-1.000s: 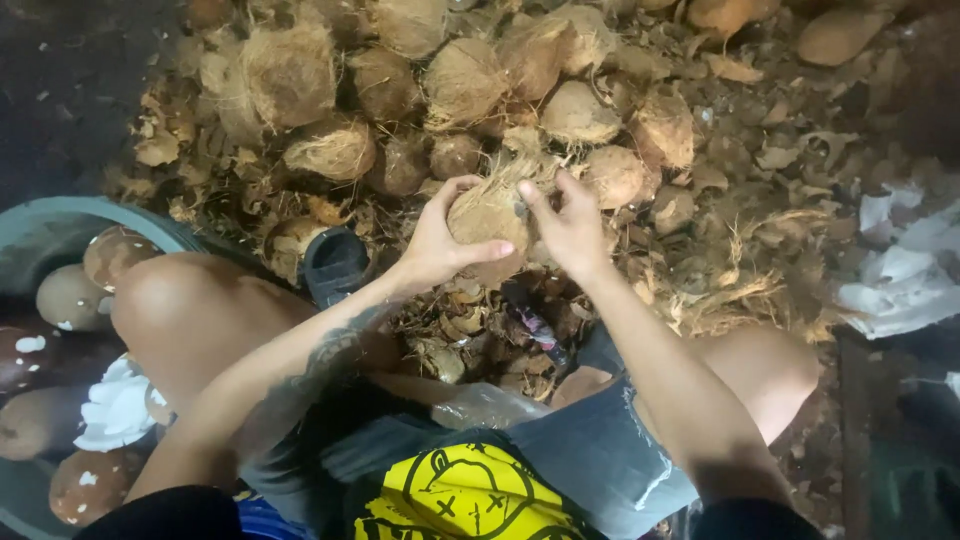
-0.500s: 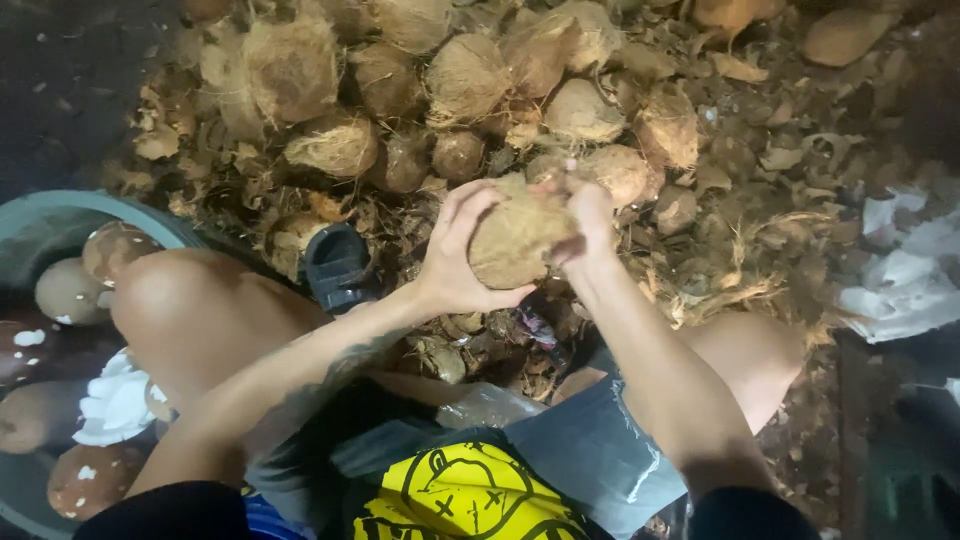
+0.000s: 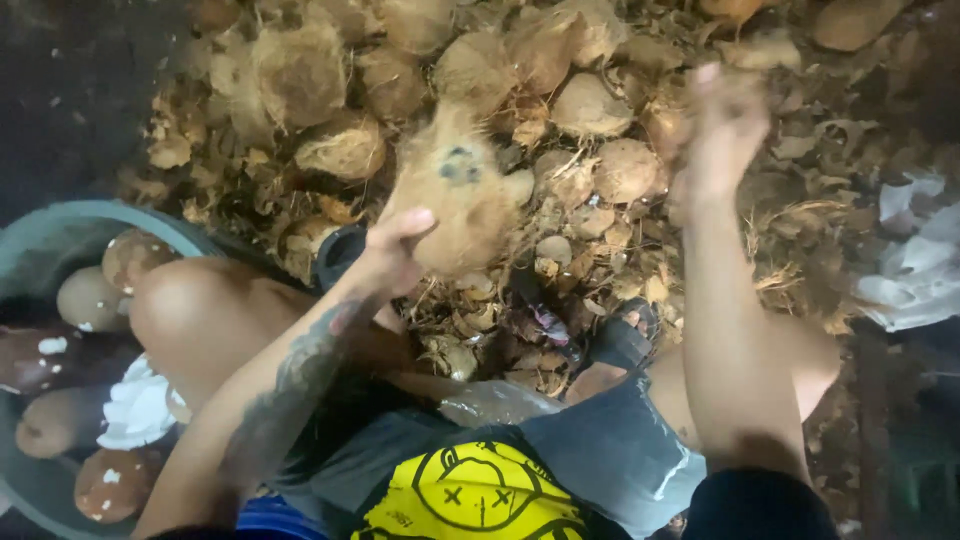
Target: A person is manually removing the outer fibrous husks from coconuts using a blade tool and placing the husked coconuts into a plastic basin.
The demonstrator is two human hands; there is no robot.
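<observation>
Dim ground strewn with husk fibre; a tub point(image 3: 60, 225) of peeled nuts sits at the near left. Left hand point(image 3: 395, 250) grasps a husked coconut point(image 3: 455, 205) from below, lifted over the husk pile point(image 3: 560, 90). Judged heavy, rigid, rough-fibred, unlikely to slip; best cupped underneath at its widest part. Right hand point(image 3: 720, 125) is blurred, raised apart; grip cannot be told. Half a second earlier both hands held the nut.

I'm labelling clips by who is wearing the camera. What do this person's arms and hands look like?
Both arms are bare to the elbow and beyond, with no gloves, rings or watch showing. The left forearm carries dark tattoos along its length. The right hand is blurred; the right forearm shows no markings.
</observation>
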